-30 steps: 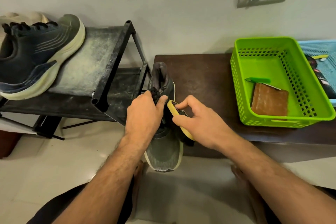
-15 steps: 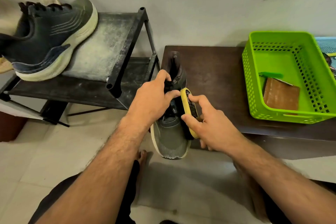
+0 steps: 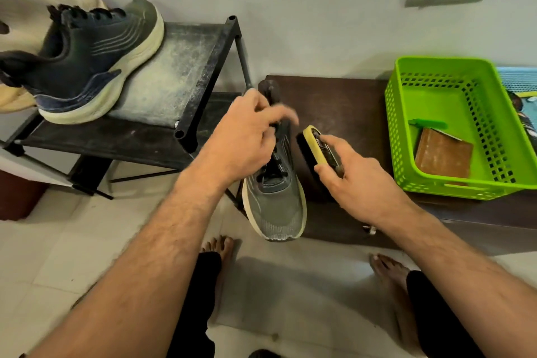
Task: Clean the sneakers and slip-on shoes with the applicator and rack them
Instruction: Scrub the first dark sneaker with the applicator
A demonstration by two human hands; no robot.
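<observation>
Sneaker in one hand, applicator in the other, mid-clean.

The left hand (image 3: 244, 139) grips the grey sneaker (image 3: 276, 200) around its collar, toe hanging down in front of the dark bench (image 3: 343, 102); its fingers are blurred, so how tight the hold is I can't say. The right hand (image 3: 357, 180) pinches the yellow-backed applicator (image 3: 316, 145) just beside the shoe, apparently clear of it. Next call: pad onto the upper, then onto the rack (image 3: 186, 67) beside its mate (image 3: 87, 58).

Two sneakers (image 3: 274, 200) (image 3: 87, 67), one applicator (image 3: 319, 148), two baskets (image 3: 406, 136) (image 3: 520, 81), one rack (image 3: 203, 81).
</observation>
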